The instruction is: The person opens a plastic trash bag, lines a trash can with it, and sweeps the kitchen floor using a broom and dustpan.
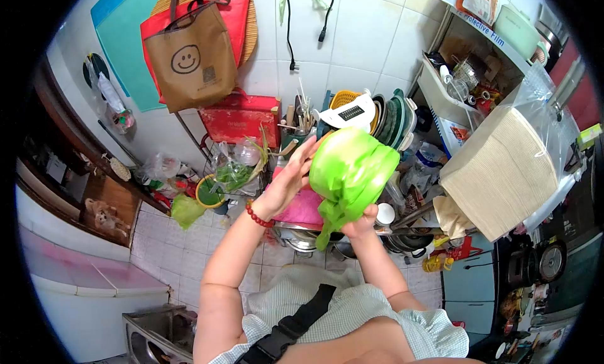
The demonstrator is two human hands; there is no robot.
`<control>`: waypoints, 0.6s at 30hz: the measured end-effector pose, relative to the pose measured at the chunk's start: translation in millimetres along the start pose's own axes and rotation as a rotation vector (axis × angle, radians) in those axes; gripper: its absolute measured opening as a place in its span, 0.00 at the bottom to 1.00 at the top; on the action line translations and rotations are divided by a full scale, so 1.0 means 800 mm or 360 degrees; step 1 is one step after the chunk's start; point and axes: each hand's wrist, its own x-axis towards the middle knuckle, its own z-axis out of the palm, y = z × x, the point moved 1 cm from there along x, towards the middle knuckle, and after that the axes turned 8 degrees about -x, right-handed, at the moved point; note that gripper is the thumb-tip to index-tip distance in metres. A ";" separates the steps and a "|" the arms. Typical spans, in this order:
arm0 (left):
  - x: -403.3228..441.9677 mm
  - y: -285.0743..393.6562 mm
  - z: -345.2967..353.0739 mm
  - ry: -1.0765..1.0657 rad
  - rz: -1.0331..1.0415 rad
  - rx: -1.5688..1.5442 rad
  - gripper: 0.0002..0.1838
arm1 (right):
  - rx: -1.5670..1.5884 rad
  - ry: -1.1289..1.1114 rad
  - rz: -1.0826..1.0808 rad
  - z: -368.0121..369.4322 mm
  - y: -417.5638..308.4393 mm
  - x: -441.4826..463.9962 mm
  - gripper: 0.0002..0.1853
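A round bundle wrapped in a bright green plastic bag (353, 166) is held up in front of me, the bag's gathered end hanging down on its lower left. My left hand (290, 180), with a red bead bracelet (257, 217) at the wrist, rests against the bundle's left side, fingers pointing up. At its lower right, my right hand (361, 223) grips the bag from below, its fingers mostly hidden behind it. Under the bundle is a pink cloth or mat (297, 210) on a rack.
Behind the bundle stand dishes (397, 118), a white slotted item (347, 114) and a utensil holder (296, 132). A red box (242, 122) and bagged greens (231, 174) are to the left. Right are shelves (450, 65) and a large beige stack (500, 172). A small dog (106, 217) lies by the doorway.
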 end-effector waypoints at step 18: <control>-0.098 -0.058 -0.091 0.0052 -0.1045 -0.0451 0.49 | -0.2002 -0.0281 0.0152 0.020 -0.045 -0.022 0.58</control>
